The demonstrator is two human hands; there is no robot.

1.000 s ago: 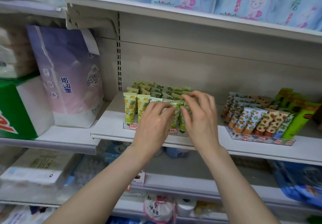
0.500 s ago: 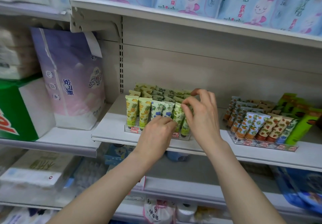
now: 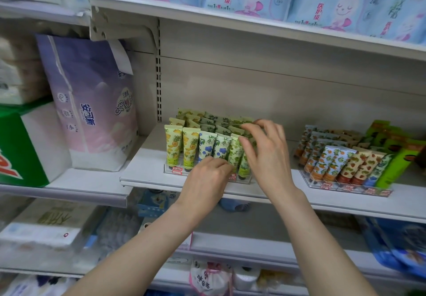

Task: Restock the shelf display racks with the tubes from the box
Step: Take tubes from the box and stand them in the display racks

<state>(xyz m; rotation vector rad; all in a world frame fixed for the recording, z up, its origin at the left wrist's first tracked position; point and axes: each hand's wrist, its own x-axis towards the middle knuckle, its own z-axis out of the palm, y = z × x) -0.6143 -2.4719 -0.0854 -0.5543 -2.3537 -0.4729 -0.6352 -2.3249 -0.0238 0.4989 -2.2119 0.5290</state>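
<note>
A clear display rack on the white shelf holds rows of small tubes: yellow pineapple tubes on the left, blue-flower tubes in the middle, green-leaf tubes on the right. My left hand is at the rack's front with curled fingers on the lower end of a green-leaf tube. My right hand reaches over the right rows, thumb and fingers pinching the tops of green-leaf tubes. The box is out of view.
A second rack of orange, strawberry and green tubes stands to the right. A purple tissue pack and a green-and-white box fill the left bay. The upper shelf with blue packs hangs overhead.
My left hand has dropped from the tube tops to the rack's front edge. My right hand has stayed on the tops of the right-hand tubes, shifting slightly back.
</note>
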